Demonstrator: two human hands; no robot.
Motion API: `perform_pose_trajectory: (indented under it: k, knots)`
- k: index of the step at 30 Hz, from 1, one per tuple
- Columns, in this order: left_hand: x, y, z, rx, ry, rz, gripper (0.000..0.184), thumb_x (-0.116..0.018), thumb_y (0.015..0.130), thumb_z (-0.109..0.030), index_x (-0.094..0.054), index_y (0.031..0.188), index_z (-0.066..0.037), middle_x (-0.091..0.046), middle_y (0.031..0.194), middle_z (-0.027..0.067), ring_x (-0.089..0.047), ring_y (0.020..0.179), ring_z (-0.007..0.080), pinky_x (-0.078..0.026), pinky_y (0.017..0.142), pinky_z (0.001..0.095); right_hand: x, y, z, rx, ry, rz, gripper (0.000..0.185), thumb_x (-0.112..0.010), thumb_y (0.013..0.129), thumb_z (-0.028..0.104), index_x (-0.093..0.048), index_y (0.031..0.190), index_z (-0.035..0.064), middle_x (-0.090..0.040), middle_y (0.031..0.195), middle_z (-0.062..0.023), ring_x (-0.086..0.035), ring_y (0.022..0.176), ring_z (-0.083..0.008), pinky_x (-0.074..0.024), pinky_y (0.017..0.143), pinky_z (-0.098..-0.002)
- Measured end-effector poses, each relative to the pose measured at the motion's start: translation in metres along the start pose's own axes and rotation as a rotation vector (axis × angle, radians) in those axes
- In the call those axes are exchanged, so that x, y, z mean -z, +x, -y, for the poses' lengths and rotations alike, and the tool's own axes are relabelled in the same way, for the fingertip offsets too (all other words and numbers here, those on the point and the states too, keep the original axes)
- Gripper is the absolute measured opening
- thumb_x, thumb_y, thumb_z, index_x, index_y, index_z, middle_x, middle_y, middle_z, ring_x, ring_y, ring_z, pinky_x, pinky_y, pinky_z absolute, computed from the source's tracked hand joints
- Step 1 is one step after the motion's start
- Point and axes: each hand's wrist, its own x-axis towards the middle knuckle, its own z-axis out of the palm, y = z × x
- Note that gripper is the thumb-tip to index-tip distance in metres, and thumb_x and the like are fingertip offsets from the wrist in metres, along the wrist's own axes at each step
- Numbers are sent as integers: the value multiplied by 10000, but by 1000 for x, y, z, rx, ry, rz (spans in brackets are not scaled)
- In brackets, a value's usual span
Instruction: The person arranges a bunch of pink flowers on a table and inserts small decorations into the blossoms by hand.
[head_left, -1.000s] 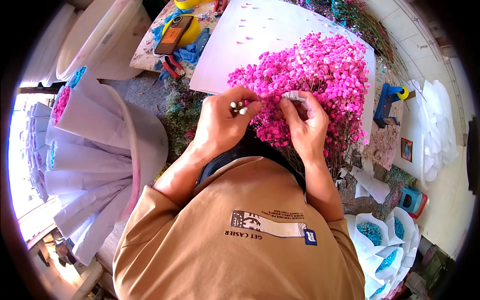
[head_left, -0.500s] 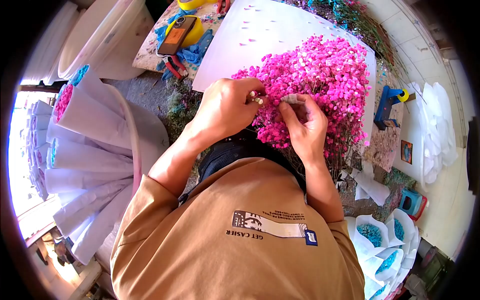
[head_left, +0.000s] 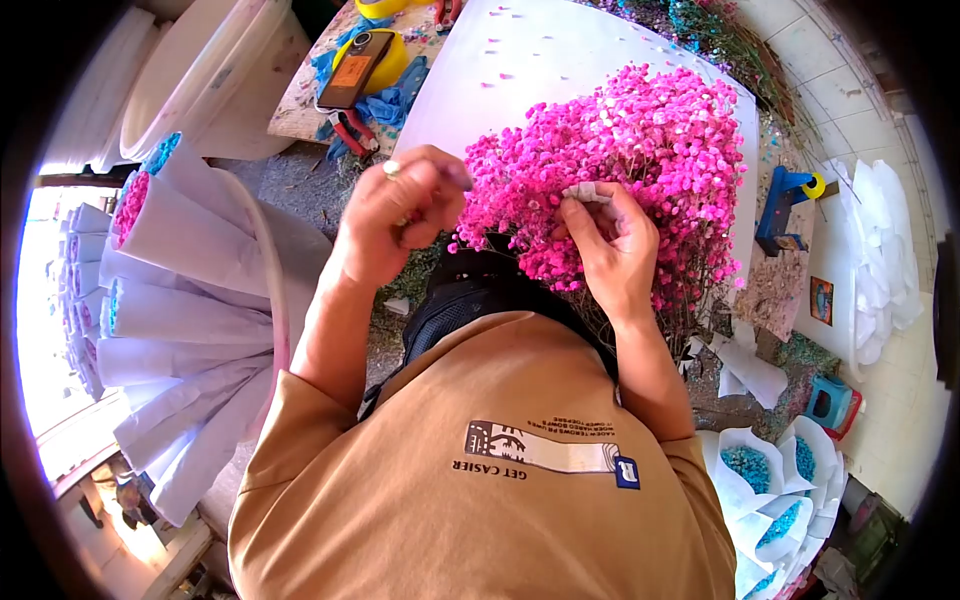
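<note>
A large bunch of pink dyed baby's breath (head_left: 650, 140) leans in front of me, its thin stems running down by my right forearm. My right hand (head_left: 612, 235) is at the bunch's near side, thumb and index finger pinched together at a pink sprig. White tape wraps a fingertip of that hand. To the left of the blossoms, my left hand (head_left: 400, 215) is raised with fingers curled, blurred by motion. Small pale flower buds (head_left: 392, 169) show among its fingers. The left hand is apart from the bunch.
A white sheet (head_left: 450, 90) with scattered petals covers the table. Red-handled pliers (head_left: 352, 133), a phone (head_left: 355, 70) and a blue tape dispenser (head_left: 780, 210) lie around it. Wrapped bouquets (head_left: 200, 225) fill a tub at left; blue ones (head_left: 745, 465) stand at lower right.
My left hand has moved left, away from the pink blossoms, with pale buds still among its fingers. My right hand has stayed nearly in place at the bunch.
</note>
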Motion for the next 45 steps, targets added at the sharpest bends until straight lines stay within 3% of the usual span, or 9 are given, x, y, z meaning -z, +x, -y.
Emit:
perform_pose_trajectory:
  k: [4,11,17,18,22,25,31,42,45]
  knots:
    - [-32,-1,7,24,664,-87,240,-727,928,-123,-708,1123,15,-658,784,-9,-559,662,48,-443,602,223,-3,-1,6,-33,-18,21,110,-721,926,35,-692,1023,-9,-715,804,-32,-624,712,-55,-509,648,-237]
    - [-49,11,16,-141,1178,-70,219,-740,882,-98,-740,1083,-10,-706,783,102,-610,652,103,-511,626,313,-4,-5,7,4,-42,11,111,-721,927,29,-690,1025,-12,-720,826,-36,-631,733,-61,-520,677,-239]
    - [-35,-9,24,-274,702,-148,130,-722,927,-123,-701,994,-14,-692,790,80,-625,691,140,-505,640,308,0,-8,12,19,-29,24,119,-653,956,-20,-665,1073,-22,-712,895,-48,-638,769,-77,-530,709,-244]
    - [-28,-10,26,-272,578,-152,128,-694,968,-138,-665,989,-16,-621,759,-6,-529,684,67,-432,599,248,1,-7,9,17,-32,32,119,-653,956,-20,-665,1073,-22,-712,895,-48,-638,769,-77,-530,709,-244]
    - [-2,-5,17,-101,-293,54,108,-598,994,-126,-551,952,-38,-548,818,36,-344,580,46,-248,484,218,0,-5,11,-6,204,87,203,-545,996,-48,-590,1194,-43,-713,1012,-128,-699,883,-193,-578,805,-332]
    - [-4,0,6,-77,-316,84,73,-598,961,-95,-586,986,-28,-555,790,24,-363,567,45,-250,483,212,-1,-3,12,-66,282,47,228,-532,973,-71,-579,1194,-43,-698,1023,-118,-684,861,-170,-558,819,-306]
    - [-11,28,9,-58,551,-74,237,-708,936,-197,-746,1048,9,-700,824,39,-560,627,75,-437,544,241,-5,-3,9,-50,256,49,221,-531,970,-57,-590,1183,-45,-707,1013,-122,-685,841,-178,-559,789,-310]
    - [-4,33,14,84,-134,26,152,-602,964,-114,-694,1038,-18,-583,710,-29,-459,551,42,-317,487,233,-5,-5,13,-23,288,67,230,-536,965,-71,-589,1187,-42,-696,982,-98,-662,837,-146,-526,776,-267]
    - [7,37,23,-55,-12,60,146,-598,960,-98,-695,1033,-18,-591,732,-1,-470,567,41,-319,490,228,-9,-6,16,-53,322,31,225,-536,963,-71,-587,1181,-48,-694,974,-105,-665,800,-158,-532,756,-278]
